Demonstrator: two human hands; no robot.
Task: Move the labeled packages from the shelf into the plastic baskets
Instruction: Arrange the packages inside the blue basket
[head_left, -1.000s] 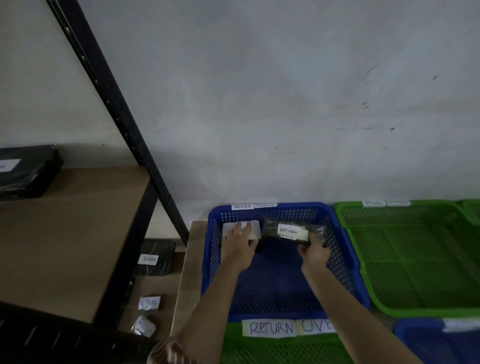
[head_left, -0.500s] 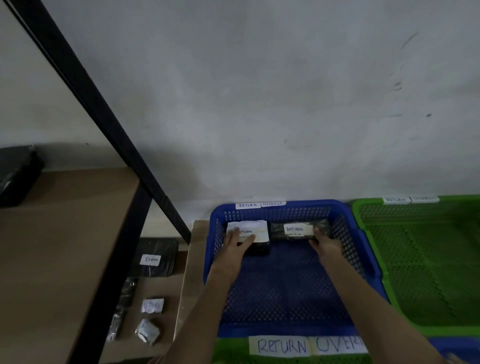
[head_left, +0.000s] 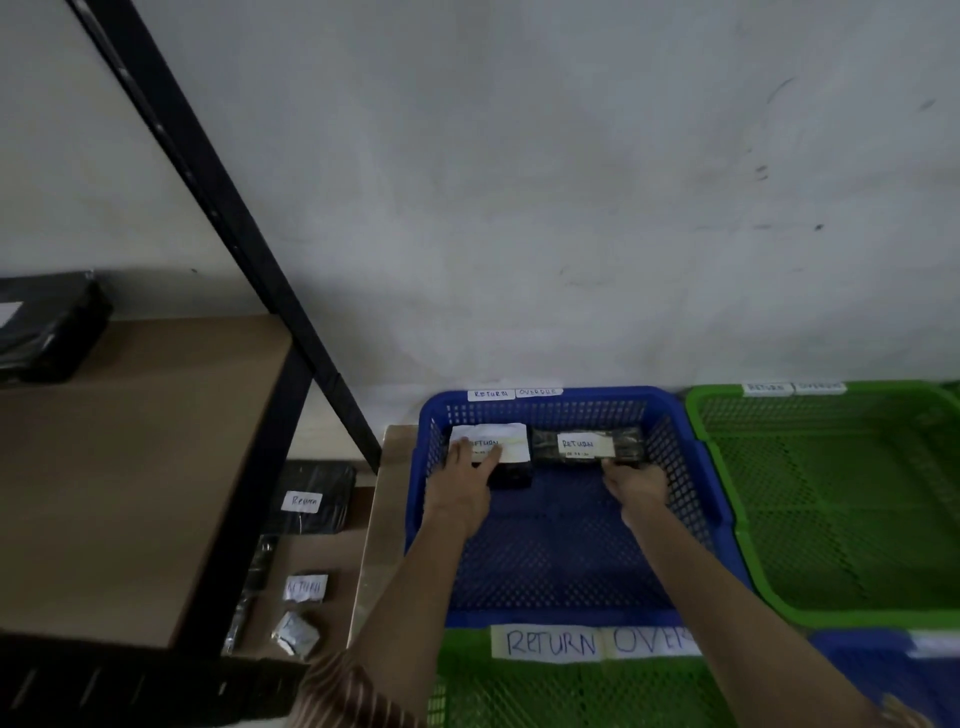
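Blue basket (head_left: 691, 467) sat against the wall, paper tags reading RETURN and OVERDUE on its far rim. Two black packages lay side by side along its far wall. Left package (head_left: 511, 470) carried a large white label marked RETURN; right package (head_left: 589, 445) carried a smaller white label, also RETURN. The two were just beside each other, nearly touching.

Green basket (head_left: 727, 519) stood just right of the blue one, tagged on its far rim; no packages seen on its mesh floor. A second green basket (head_left: 519, 696) lay nearer the camera, with a taped paper sign reading RETURN OVER-, the rest cut off. A corner of another blue basket (head_left: 883, 675) showed at lower right.

Left hand (head_left: 462, 488) reached in from below, fingers straight and lying flat across the left package's label; grip spread, pressing rather than clasping. Right hand (head_left: 636, 483) rested at the near edge of the right package, fingertips touching it; whether its grip curled on the package could not be told.

Shelf (head_left: 130, 493) at left held a black package (head_left: 47, 327) on its upper board. The lower board held another black package (head_left: 311, 499) labelled Return, plus small labelled items (head_left: 304, 590).
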